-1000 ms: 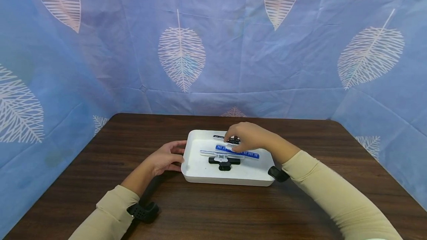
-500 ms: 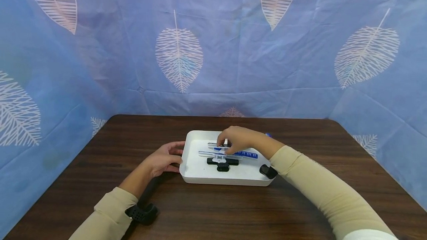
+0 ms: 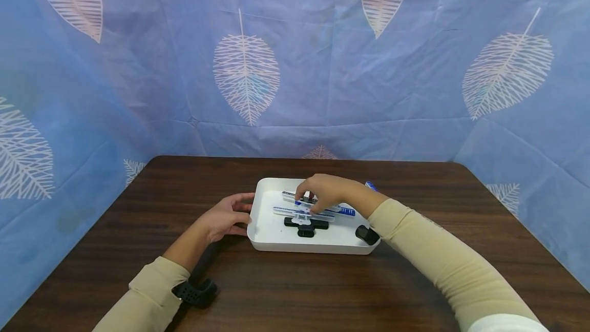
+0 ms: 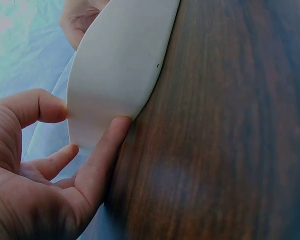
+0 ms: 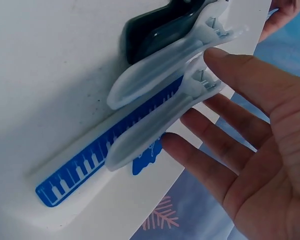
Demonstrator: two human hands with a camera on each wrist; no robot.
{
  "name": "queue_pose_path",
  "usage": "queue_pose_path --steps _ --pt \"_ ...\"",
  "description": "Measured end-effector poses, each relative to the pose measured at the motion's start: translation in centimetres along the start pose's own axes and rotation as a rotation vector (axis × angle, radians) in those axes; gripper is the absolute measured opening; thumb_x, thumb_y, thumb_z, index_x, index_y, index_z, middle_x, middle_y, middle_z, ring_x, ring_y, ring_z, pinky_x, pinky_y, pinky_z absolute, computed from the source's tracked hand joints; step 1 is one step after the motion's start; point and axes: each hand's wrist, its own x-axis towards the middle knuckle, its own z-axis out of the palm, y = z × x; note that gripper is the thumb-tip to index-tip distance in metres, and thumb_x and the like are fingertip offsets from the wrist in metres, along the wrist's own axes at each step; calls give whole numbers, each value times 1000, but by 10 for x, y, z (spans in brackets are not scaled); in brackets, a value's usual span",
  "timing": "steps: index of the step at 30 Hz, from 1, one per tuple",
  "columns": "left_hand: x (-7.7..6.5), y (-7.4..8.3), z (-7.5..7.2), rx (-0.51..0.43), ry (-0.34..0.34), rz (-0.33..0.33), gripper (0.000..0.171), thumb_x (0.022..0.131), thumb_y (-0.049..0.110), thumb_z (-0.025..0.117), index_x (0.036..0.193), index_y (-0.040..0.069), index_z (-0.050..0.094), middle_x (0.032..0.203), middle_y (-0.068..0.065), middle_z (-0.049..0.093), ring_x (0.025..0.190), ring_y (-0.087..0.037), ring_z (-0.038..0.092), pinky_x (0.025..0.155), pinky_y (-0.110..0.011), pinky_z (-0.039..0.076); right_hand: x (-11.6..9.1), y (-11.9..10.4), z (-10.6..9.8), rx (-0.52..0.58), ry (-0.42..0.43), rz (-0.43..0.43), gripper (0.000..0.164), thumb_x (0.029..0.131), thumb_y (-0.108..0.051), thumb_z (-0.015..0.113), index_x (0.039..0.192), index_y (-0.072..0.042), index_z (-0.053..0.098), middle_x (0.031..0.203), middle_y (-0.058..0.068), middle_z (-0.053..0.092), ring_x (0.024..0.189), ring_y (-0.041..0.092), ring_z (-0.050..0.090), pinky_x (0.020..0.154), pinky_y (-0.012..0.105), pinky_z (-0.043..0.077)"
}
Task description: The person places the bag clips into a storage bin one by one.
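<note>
In the head view my left hand (image 3: 227, 218) touches the left end of a white tray (image 3: 272, 247), fingers spread against its outer wall. My right hand (image 3: 328, 191) is over the tray, pinching a pale clip (image 3: 288, 196) with a piano-key pattern. In the right wrist view that clip (image 5: 145, 132) lies between thumb and fingers, tilted above a blue piano-key clip (image 5: 85, 167). Another pale clip (image 5: 155, 75) sits alongside, close to a black clip (image 5: 160, 30). In the head view the black clip (image 3: 306, 230) lies nearest the tray's front wall.
The tray stands on a dark wooden table (image 3: 286, 291). A blue piece (image 3: 371, 186) shows behind my right wrist. Blue cloth with white leaf prints (image 3: 246, 78) hangs behind and beside the table. A dark wrist device (image 3: 367, 235) hangs over the tray's right front corner.
My right hand has moved left and nearer, carrying the clip over the blue one. A blue piece behind the wrist has come into sight. The left hand stays at the tray's end.
</note>
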Motion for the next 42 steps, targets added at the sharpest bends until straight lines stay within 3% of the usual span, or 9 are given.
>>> queue_pose_path --steps 14,28,42 --pt "-2 2 1 -3 -8 4 72 71 -8 57 135 11 33 126 -22 38 91 -32 57 69 -46 50 -16 0 -11 26 108 -21 45 72 -21 72 115 -15 58 117 -1 53 95 18 56 77 28 47" --pt "-3 2 1 -9 -14 6 71 71 -7 58 135 11 33 126 -22 38 91 -32 57 69 -46 50 -29 -5 -10 -24 155 25 44 72 -27 71 113 -18 60 114 -5 55 93 15 57 76 31 46" --pt "-1 2 0 -4 -5 2 71 71 -9 58 135 11 34 124 -21 39 91 -32 57 69 -46 50 -60 -10 -23 -65 281 25 44 71 -31 71 112 -22 59 114 -7 55 90 14 57 73 32 47"
